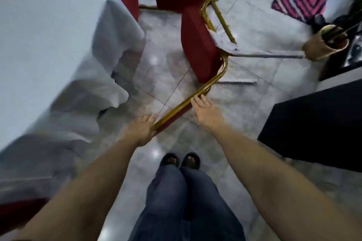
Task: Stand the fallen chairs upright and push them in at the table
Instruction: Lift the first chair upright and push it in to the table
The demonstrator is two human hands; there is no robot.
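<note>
Mid-frame, the fallen red-cushioned chair with its gold metal frame (pixel 199 45) lies on the tiles. His left hand (pixel 142 131) grips the backrest's corner; right hand (pixel 207 112) rests flat-fingered on it. Rigid, moderately heavy, probably slick tubing: lift by that rail.

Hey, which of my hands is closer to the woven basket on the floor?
Right. The right hand lies on the chair's gold frame, toward the woven basket; the left hand grips the frame's far end.
</note>
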